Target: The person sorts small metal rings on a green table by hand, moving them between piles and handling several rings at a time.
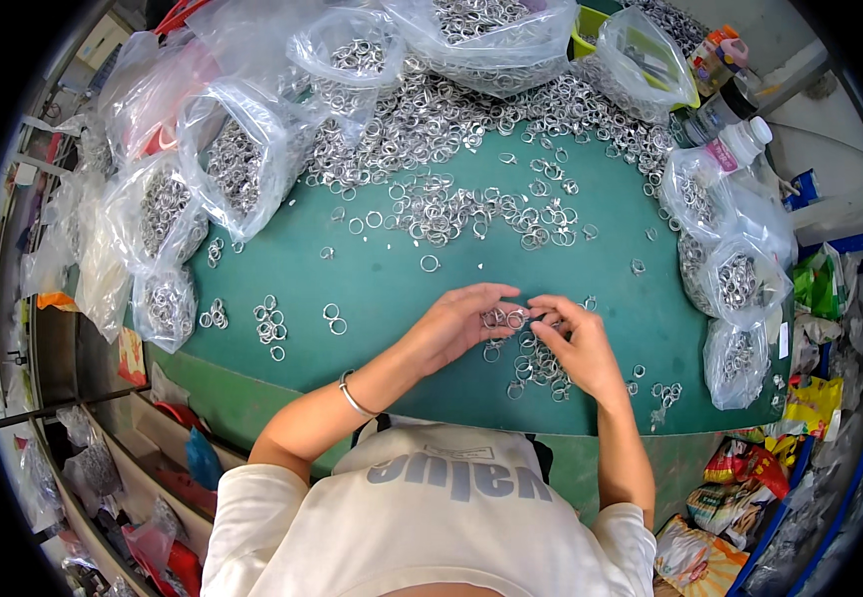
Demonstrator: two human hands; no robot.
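Observation:
Over the near part of the green tabletop (352, 264), my two hands are close together. My left hand (456, 323), with a silver bangle (355, 396) on its wrist, is cupped around several silver rings (504, 317). The fingers of my right hand (583, 346) are bent in a pinch at the edge of those rings; what lies between the fingertips is too small to make out. Just below and between my hands lies a small heap of rings (539, 372). Farther forward, a loose group of rings (441, 211) lies scattered before a large bank of rings (392, 139).
Clear plastic bags filled with rings line the left (237, 164), back (486, 45) and right (735, 279) of the table. Small ring clusters (270, 320) lie at the left. Bottles (740, 144) stand back right. Shelves with coloured packets (740, 473) flank the right side, drawers (168, 448) the left.

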